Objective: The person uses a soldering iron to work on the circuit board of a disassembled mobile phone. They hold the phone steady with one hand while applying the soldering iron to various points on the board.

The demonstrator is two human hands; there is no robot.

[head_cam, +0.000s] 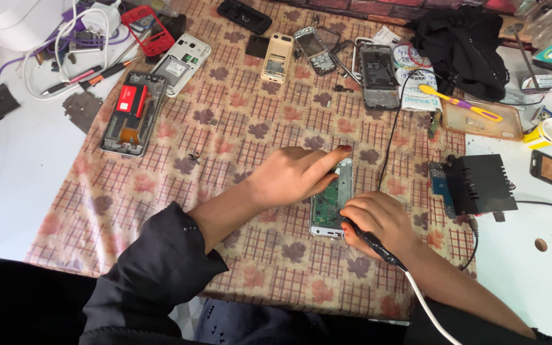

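Dark sleeves framed the hands: left hand (295,176) pressed flat, steadying an opened phone (332,201) on the tabletop (225,128); right hand (378,220) pinched a soldering iron (370,241), whose tip could slip and scorch the board.

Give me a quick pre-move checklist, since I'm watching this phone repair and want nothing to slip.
1. Left hand pins the opened phone, index finger on its top edge: ok.
2. Right hand grips the black corded tool: ok.
3. Tool tip on the green board: cannot tell, fingers hide it.
4. White cord trails free toward the body: ok.
5. Black box sits apart from the phone: ok.
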